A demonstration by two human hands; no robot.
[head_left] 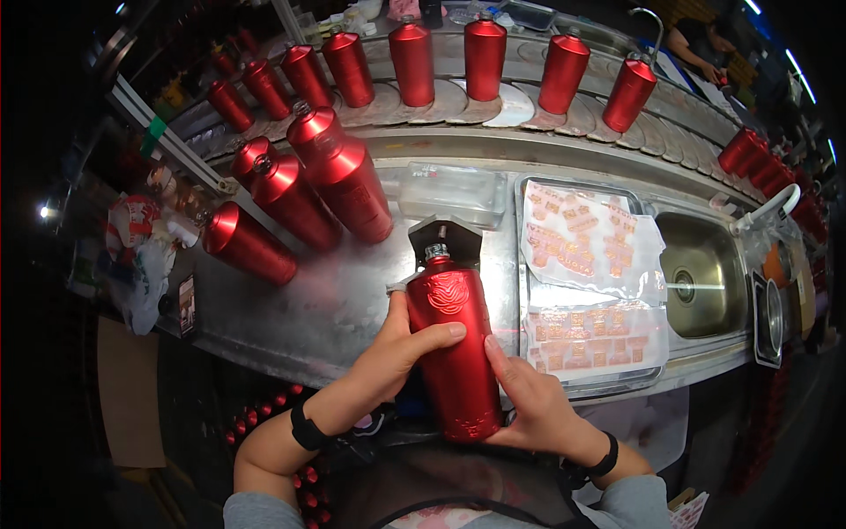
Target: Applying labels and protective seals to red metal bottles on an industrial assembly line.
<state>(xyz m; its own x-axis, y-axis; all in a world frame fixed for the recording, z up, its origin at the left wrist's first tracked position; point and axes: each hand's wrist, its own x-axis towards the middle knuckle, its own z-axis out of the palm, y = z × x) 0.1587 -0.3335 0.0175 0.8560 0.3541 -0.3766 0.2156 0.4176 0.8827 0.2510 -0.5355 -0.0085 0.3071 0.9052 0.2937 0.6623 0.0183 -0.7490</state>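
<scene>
A glossy red bottle (448, 353) with a raised emblem near its shoulder lies between my hands, its silvery threaded neck toward the counter. My left hand (401, 344) is closed around its left side, the thumb laid across the front. A scrap of whitish material (402, 286) shows by the left fingertips. Along the lower right side, my right hand (538, 401) grips the same bottle near its base; its undermost fingers are hidden. Just beyond the neck is a dark angular holder (448, 233). Several more red bottles (344, 189) stand on the metal counter (291, 317) to the left.
A curved conveyor (449, 101) carrying red bottles runs along the back. Right of my hands, a metal tray (522, 264) bears wet-looking sheets of orange-printed decals (582, 238). Beyond it are a sink (701, 278) and white tap (775, 204). A clear plastic box (454, 196) sits behind the holder. Another person (701, 48) works far right.
</scene>
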